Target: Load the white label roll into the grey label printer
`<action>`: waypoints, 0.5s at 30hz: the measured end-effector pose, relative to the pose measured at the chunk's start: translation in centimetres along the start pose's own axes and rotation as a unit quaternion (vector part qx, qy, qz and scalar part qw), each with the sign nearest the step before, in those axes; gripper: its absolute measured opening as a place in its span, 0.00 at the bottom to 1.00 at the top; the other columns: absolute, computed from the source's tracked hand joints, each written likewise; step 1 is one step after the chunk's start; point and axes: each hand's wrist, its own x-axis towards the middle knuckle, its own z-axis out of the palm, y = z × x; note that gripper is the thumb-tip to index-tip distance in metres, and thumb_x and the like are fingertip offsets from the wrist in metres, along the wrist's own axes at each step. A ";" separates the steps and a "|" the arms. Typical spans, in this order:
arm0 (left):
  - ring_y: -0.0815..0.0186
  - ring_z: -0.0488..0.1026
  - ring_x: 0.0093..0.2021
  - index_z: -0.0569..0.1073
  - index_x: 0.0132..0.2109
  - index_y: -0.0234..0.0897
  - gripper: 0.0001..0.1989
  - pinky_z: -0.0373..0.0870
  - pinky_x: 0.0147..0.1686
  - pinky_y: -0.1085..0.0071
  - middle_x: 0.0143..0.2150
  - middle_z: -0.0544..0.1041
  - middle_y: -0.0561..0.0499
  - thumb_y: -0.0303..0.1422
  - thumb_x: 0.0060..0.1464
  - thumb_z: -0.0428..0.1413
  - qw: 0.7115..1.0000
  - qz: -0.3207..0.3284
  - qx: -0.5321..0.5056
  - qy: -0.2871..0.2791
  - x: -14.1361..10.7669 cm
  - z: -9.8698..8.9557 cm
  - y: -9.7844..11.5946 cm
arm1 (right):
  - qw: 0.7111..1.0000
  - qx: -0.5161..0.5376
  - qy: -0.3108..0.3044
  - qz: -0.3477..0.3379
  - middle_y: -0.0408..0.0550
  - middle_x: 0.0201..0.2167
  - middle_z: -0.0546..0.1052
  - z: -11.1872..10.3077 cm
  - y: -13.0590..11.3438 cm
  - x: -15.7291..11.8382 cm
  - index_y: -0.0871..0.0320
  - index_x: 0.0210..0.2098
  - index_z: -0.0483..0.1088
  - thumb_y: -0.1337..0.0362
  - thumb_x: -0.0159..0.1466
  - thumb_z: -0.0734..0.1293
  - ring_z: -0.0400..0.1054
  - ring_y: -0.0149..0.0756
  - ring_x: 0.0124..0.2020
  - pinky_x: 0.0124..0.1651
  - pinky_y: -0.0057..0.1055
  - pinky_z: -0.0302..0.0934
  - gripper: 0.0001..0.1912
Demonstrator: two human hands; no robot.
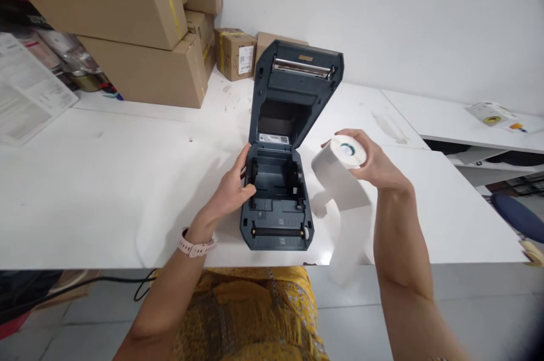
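A dark grey label printer (276,208) stands on the white table with its lid (301,89) raised. Its inner bay shows two black roll holders and holds no roll. My left hand (233,188) grips the printer's left side, thumb over the rim and the other fingers partly hidden along the outer wall. To the right of the printer, my right hand (369,157) is closed around a roll of white labels (325,165), its core facing up toward me. A loose strip (351,230) hangs from the roll past the table's front edge.
Stacked cardboard boxes (140,66) stand at the back left, with a small taped box (235,58) behind the printer. A plastic-wrapped packet (29,89) lies far left. Another roll (493,117) sits on the right-hand table (450,117). A black cable (114,280) runs below the front edge.
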 end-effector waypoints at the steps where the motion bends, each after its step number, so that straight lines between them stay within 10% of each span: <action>1: 0.44 0.47 0.80 0.41 0.80 0.45 0.52 0.58 0.73 0.45 0.82 0.45 0.45 0.31 0.55 0.59 1.000 -0.001 0.002 0.000 0.0 0.0 0.1 | 1.000 -0.027 0.003 0.009 0.55 0.59 0.76 0.1 1.0 0.2 0.52 0.57 0.68 0.58 0.50 0.80 0.72 0.53 0.59 0.60 0.46 0.67 0.37; 10: 0.46 0.49 0.79 0.44 0.79 0.43 0.51 0.55 0.74 0.48 0.81 0.50 0.43 0.31 0.53 0.59 1.000 0.005 -0.005 0.004 0.2 0.0 0.2 | 0.995 -0.023 -0.059 0.080 0.54 0.68 0.71 1.1 5.3 -0.4 0.47 0.65 0.64 0.53 0.56 0.78 0.66 0.54 0.68 0.65 0.49 0.65 0.40; 15: 0.47 0.50 0.79 0.45 0.79 0.43 0.51 0.58 0.74 0.49 0.81 0.51 0.43 0.30 0.53 0.59 1.000 0.013 -0.007 0.009 0.2 0.1 0.0 | 0.980 0.069 0.146 0.118 0.53 0.61 0.79 -2.1 8.7 -5.3 0.45 0.62 0.69 0.56 0.63 0.71 0.70 0.49 0.67 0.69 0.54 0.60 0.27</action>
